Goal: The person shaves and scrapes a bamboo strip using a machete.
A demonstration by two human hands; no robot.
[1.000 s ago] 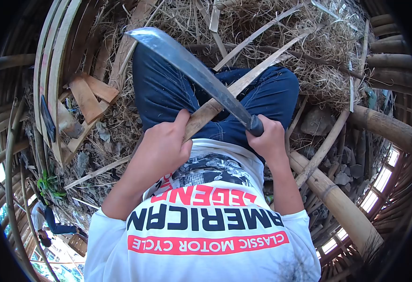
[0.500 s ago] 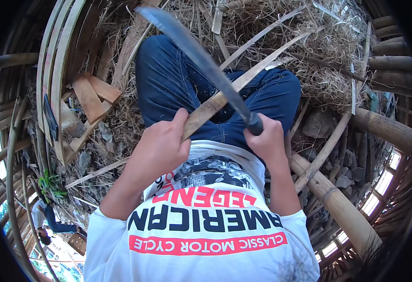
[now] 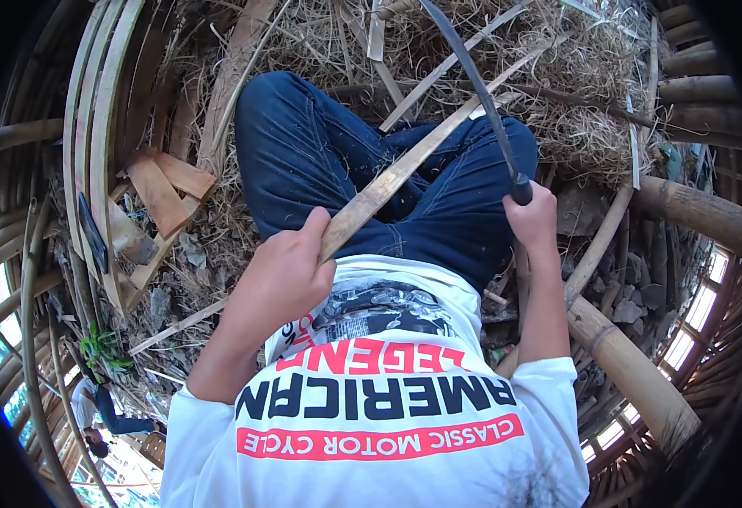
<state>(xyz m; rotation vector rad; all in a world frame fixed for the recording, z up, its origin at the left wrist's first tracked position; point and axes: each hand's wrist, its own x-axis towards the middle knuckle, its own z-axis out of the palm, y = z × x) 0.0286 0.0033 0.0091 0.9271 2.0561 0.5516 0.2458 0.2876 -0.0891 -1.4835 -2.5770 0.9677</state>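
Observation:
My left hand (image 3: 284, 273) is closed round the near end of a bamboo strip (image 3: 392, 179). The strip slants away from me across my lap, its far end reaching over the shavings. In my right hand (image 3: 535, 217) is the dark handle of a machete (image 3: 487, 100), held out near my right knee. Its long curved blade points forward, and in this view it crosses over the far part of the strip.
Pale curled shavings (image 3: 582, 110) cover the ground ahead. Long wooden slats (image 3: 91, 127) and short wood pieces (image 3: 157, 190) lie on the left. A thick bamboo pole (image 3: 629, 360) runs along the right. Far left, another person (image 3: 104, 412) is low to the ground.
My right hand has moved right and a little forward with the machete, carrying the blade from across the strip's middle toward its far end. My left hand keeps its hold.

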